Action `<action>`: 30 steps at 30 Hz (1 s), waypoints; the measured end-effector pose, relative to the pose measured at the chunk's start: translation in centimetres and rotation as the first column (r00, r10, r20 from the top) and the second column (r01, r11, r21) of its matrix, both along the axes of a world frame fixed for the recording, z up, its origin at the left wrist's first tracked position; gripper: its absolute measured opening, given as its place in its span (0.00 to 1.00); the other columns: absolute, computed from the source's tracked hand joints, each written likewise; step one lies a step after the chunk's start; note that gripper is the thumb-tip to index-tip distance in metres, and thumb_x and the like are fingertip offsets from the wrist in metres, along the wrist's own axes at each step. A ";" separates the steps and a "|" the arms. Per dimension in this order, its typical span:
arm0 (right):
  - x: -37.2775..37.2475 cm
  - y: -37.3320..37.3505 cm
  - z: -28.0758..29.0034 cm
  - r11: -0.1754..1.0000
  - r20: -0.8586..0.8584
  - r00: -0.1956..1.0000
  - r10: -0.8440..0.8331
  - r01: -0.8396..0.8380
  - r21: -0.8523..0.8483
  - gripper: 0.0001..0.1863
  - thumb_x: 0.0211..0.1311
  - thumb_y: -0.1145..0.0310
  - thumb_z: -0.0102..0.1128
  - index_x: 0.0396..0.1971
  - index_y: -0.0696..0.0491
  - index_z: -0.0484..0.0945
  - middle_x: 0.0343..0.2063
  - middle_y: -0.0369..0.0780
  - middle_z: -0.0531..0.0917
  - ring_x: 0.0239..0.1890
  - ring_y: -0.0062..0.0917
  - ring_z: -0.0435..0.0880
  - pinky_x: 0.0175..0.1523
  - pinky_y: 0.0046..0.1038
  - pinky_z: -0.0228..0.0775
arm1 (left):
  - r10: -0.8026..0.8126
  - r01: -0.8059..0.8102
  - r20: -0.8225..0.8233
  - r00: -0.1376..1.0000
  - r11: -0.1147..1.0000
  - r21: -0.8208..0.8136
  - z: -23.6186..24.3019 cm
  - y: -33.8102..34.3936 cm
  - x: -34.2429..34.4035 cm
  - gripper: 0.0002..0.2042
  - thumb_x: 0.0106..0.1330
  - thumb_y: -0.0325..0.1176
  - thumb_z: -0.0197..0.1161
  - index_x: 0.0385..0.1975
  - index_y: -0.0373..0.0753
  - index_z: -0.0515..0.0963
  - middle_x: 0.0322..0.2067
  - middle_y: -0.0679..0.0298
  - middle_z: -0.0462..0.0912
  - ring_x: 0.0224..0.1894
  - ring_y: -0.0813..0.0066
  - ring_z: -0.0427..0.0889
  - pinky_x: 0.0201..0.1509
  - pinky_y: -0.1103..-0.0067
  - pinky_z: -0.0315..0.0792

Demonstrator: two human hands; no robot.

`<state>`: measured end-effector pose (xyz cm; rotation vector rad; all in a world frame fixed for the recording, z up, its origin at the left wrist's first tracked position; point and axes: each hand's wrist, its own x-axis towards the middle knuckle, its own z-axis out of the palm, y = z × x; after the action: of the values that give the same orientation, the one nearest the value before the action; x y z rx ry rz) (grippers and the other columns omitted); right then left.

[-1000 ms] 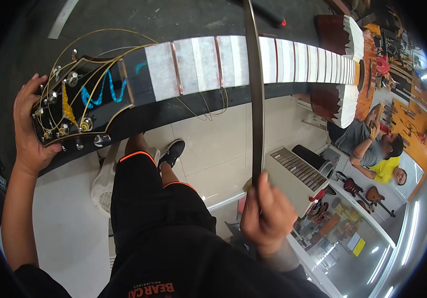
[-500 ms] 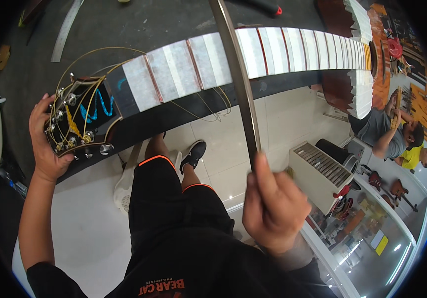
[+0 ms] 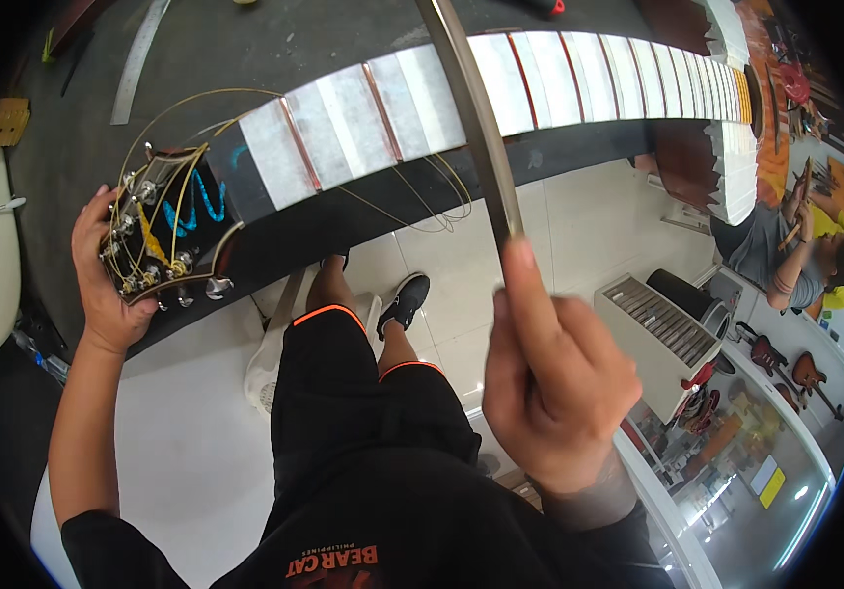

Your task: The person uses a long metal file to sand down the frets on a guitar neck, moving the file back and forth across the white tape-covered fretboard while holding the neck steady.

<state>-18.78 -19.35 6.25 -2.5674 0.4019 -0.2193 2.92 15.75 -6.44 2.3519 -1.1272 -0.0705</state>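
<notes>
My left hand (image 3: 108,304) grips the headstock (image 3: 208,211) of a guitar, thumb on the near edge and fingers around its far end by the tuning pegs. White masking tape (image 3: 338,118) covers the fretboard between the frets, and the bare frets show as thin reddish lines. In my right hand (image 3: 574,393) is a long, narrow metal file (image 3: 481,128), index finger stretched along it. The file lies crosswise over the neck, toward the headstock end. My palm hides its handle. Loose strings (image 3: 432,211) curl from the pegs and hang below the neck.
A dark workbench (image 3: 274,49) carries the guitar and a metal ruler (image 3: 140,64). Jagged white paper (image 3: 733,167) covers part of the guitar body (image 3: 687,162). Beyond the bench are a white slatted box (image 3: 657,329), a glass display case (image 3: 736,471) and another person (image 3: 775,255) at work.
My right hand has pushed the file away from me across the neck. My left hand keeps its grip on the headstock. The whole view has shifted slightly.
</notes>
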 end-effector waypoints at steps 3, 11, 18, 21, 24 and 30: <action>-5.8 0.5 -1.0 0.996 0.032 0.998 0.060 -0.057 -0.068 0.30 0.41 0.86 0.65 0.52 0.61 0.80 0.19 0.37 0.73 0.16 0.25 0.74 0.20 0.25 0.66 | -0.011 0.011 0.018 1.000 1.000 0.008 0.2 -0.2 0.0 0.46 0.55 0.77 0.53 0.60 0.40 0.62 0.63 0.45 0.67 0.69 0.41 0.62 0.72 0.52 0.51; -3.8 0.1 -0.1 0.999 -0.012 1.000 0.014 -0.015 -0.037 0.27 0.49 0.86 0.65 0.54 0.57 0.80 0.19 0.40 0.76 0.16 0.29 0.74 0.25 0.24 0.67 | -0.021 0.020 0.026 0.999 0.999 0.030 0.1 -0.7 0.0 0.47 0.56 0.77 0.52 0.60 0.40 0.62 0.63 0.45 0.67 0.68 0.41 0.63 0.72 0.52 0.51; 3.8 -1.8 0.4 0.997 0.175 0.983 0.063 -0.055 -0.048 0.22 0.57 0.85 0.63 0.54 0.58 0.81 0.25 0.40 0.83 0.22 0.17 0.78 0.31 0.17 0.68 | -0.020 0.020 0.035 0.999 1.000 0.005 0.1 0.0 0.2 0.47 0.57 0.77 0.51 0.61 0.39 0.62 0.63 0.45 0.66 0.68 0.42 0.62 0.71 0.53 0.53; 1.7 -1.6 2.0 1.000 0.184 0.983 -0.007 0.012 -0.026 0.21 0.58 0.87 0.60 0.54 0.62 0.80 0.30 0.44 0.87 0.26 0.18 0.81 0.36 0.16 0.71 | -0.018 0.018 0.022 1.000 1.000 0.003 0.0 -0.7 -0.1 0.47 0.57 0.76 0.51 0.61 0.38 0.61 0.63 0.45 0.66 0.68 0.42 0.62 0.71 0.54 0.53; -2.1 -1.1 1.7 1.000 0.185 0.982 -0.024 0.021 0.017 0.27 0.49 0.89 0.64 0.53 0.61 0.80 0.22 0.41 0.81 0.20 0.23 0.78 0.29 0.19 0.71 | -0.019 0.019 0.032 0.999 1.000 -0.006 -0.1 -0.5 -0.2 0.46 0.58 0.76 0.51 0.62 0.38 0.61 0.63 0.45 0.67 0.69 0.43 0.62 0.71 0.55 0.54; -9.7 0.4 0.6 0.996 0.083 0.996 -0.020 0.013 0.083 0.28 0.44 0.89 0.64 0.52 0.61 0.80 0.21 0.42 0.81 0.18 0.27 0.79 0.25 0.23 0.72 | -0.003 0.003 0.005 1.000 1.000 -0.024 0.3 -0.7 -0.2 0.46 0.58 0.75 0.52 0.62 0.37 0.61 0.63 0.44 0.66 0.69 0.44 0.61 0.71 0.56 0.55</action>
<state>-28.46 -18.94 6.84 -2.4657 0.3924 -0.3082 2.68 15.10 -6.15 2.3306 -1.1280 -0.0517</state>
